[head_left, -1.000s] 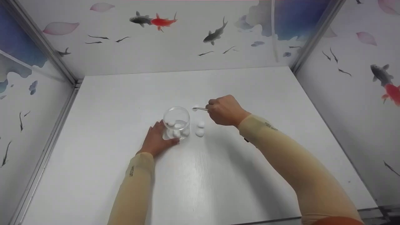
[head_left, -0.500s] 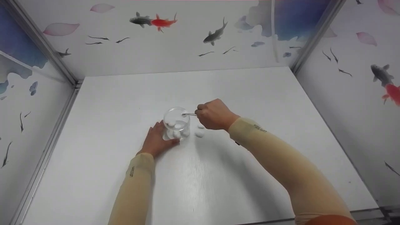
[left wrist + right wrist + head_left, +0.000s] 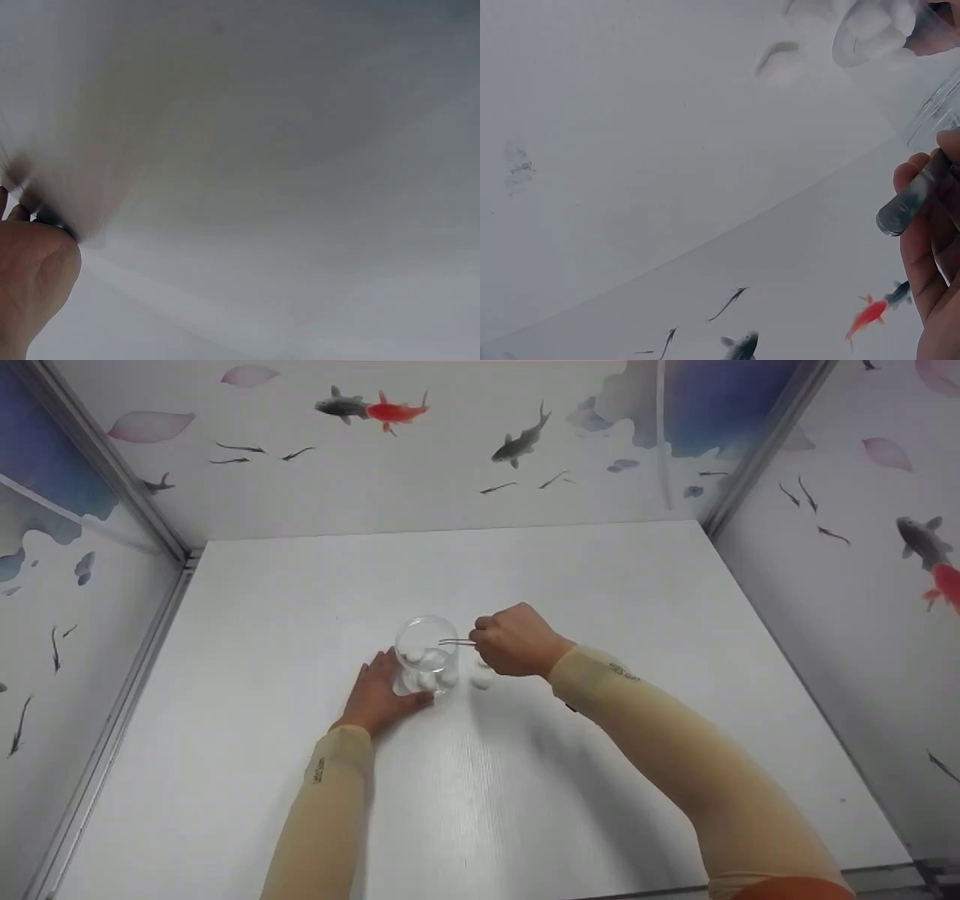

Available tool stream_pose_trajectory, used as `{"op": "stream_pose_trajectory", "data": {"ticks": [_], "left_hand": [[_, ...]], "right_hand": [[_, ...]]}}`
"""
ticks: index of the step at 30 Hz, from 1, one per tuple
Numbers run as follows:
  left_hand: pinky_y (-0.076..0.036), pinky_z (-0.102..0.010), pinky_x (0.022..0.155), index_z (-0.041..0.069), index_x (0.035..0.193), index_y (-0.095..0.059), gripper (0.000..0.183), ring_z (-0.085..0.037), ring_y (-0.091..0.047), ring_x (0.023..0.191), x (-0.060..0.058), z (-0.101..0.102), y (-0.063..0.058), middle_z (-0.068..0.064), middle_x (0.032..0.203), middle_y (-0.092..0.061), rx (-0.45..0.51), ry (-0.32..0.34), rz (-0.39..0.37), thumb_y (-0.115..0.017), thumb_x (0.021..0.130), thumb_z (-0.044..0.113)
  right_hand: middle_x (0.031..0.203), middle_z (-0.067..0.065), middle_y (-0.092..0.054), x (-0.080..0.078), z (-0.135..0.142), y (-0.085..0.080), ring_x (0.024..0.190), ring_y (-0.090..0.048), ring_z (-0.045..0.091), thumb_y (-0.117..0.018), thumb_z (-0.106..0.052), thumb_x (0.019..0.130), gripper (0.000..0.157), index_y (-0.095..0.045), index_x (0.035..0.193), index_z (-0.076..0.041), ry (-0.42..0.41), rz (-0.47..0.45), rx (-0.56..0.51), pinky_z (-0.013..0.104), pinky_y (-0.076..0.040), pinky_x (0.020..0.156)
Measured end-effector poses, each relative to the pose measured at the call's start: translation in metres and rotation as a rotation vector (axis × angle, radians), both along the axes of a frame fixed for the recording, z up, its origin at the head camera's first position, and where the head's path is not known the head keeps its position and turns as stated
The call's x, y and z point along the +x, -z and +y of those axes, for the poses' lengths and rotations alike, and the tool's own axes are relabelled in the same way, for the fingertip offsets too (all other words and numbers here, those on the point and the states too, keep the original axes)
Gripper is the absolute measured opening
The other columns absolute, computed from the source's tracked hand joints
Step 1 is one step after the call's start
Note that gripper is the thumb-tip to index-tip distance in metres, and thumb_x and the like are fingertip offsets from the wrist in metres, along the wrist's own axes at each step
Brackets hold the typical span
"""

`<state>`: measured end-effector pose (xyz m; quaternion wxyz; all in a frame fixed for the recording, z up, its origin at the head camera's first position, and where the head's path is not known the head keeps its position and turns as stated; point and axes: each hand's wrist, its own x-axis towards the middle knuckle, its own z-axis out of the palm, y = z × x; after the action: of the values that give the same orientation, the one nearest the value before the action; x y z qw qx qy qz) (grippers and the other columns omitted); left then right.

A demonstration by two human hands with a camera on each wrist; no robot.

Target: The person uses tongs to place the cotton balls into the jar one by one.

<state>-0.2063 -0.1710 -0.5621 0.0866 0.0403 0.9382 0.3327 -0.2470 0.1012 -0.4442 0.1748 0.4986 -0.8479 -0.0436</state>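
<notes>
A clear, open-topped jar [image 3: 414,636] stands on the white table with several white cotton balls [image 3: 426,681] inside. My left hand [image 3: 377,694] holds it low on its left side, thumb across the front and fingers behind. In the left wrist view only the thumb [image 3: 37,274] and some fingertips show at the edge. My right hand [image 3: 517,641] pinches metal tweezers [image 3: 911,204], whose slim tips are spread apart over the jar's mouth with nothing between them. Just right of the jar lies a cotton ball [image 3: 481,683], and another behind it is partly covered by the right hand.
The white table [image 3: 300,600] is walled in by white panels [image 3: 435,487] printed with fish and petals. Metal framing [image 3: 142,472] runs along the corners. A dark edge strip borders the front right of the table.
The right hand has moved left, bringing the tweezers from a cotton ball on the table to above the jar. The tips have parted and let the ball go. The left hand has stayed put.
</notes>
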Motion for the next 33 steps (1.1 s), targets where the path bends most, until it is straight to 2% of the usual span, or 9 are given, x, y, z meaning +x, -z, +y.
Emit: {"op": "stream_pose_trajectory", "data": {"ticks": [6, 11, 16, 22, 33], "left_hand": [[0.001, -0.039, 0.123, 0.006, 0.159, -0.021, 0.12, -0.031, -0.011, 0.151, 0.0, 0.001, -0.001, -0.018, 0.162, -0.023, 0.003, 0.007, 0.003, -0.078, 0.072, 0.067], [0.002, -0.038, 0.123, 0.008, 0.159, -0.021, 0.117, -0.03, -0.012, 0.15, 0.001, 0.002, -0.002, -0.017, 0.162, -0.023, -0.009, 0.014, 0.012, -0.077, 0.074, 0.066], [0.003, -0.037, 0.123, 0.008, 0.159, -0.021, 0.116, -0.031, -0.011, 0.151, 0.001, 0.001, -0.003, -0.017, 0.162, -0.023, -0.004, 0.015, 0.007, -0.077, 0.075, 0.064], [0.002, -0.036, 0.123, 0.01, 0.159, -0.021, 0.115, -0.03, -0.012, 0.15, 0.0, 0.0, -0.003, -0.016, 0.161, -0.026, -0.001, 0.02, 0.021, -0.077, 0.075, 0.065], [0.0, -0.039, 0.123, 0.015, 0.16, -0.021, 0.117, -0.028, -0.009, 0.151, 0.0, -0.001, 0.001, -0.013, 0.163, -0.021, 0.015, -0.003, -0.022, -0.074, 0.072, 0.072]], "right_hand": [[0.07, 0.0, -0.064, -0.001, 0.011, -0.002, 0.051, -0.058, 0.017, -0.066, -0.013, 0.087, 0.008, -0.073, 0.082, -0.011, 0.003, 0.027, -0.047, 0.036, -0.046, 0.036], [0.072, 0.001, -0.066, -0.002, 0.03, 0.0, 0.052, -0.058, 0.017, -0.069, -0.012, 0.085, 0.006, -0.074, 0.084, -0.01, 0.021, 0.018, -0.092, 0.035, -0.047, 0.038], [0.073, 0.001, -0.067, -0.003, 0.051, 0.009, 0.052, -0.058, 0.016, -0.069, -0.012, 0.086, 0.007, -0.076, 0.088, -0.01, 0.058, -0.063, -0.084, 0.034, -0.048, 0.041], [0.071, -0.001, -0.065, 0.0, 0.069, 0.021, 0.05, -0.053, 0.014, -0.069, -0.007, 0.084, 0.008, -0.076, 0.085, -0.011, 0.08, -0.18, -0.045, 0.033, -0.046, 0.042], [0.073, -0.001, -0.067, 0.008, 0.078, 0.032, 0.053, -0.056, 0.013, -0.068, -0.007, 0.086, 0.009, -0.077, 0.087, -0.01, 0.105, -0.212, -0.013, 0.032, -0.051, 0.047]]}}
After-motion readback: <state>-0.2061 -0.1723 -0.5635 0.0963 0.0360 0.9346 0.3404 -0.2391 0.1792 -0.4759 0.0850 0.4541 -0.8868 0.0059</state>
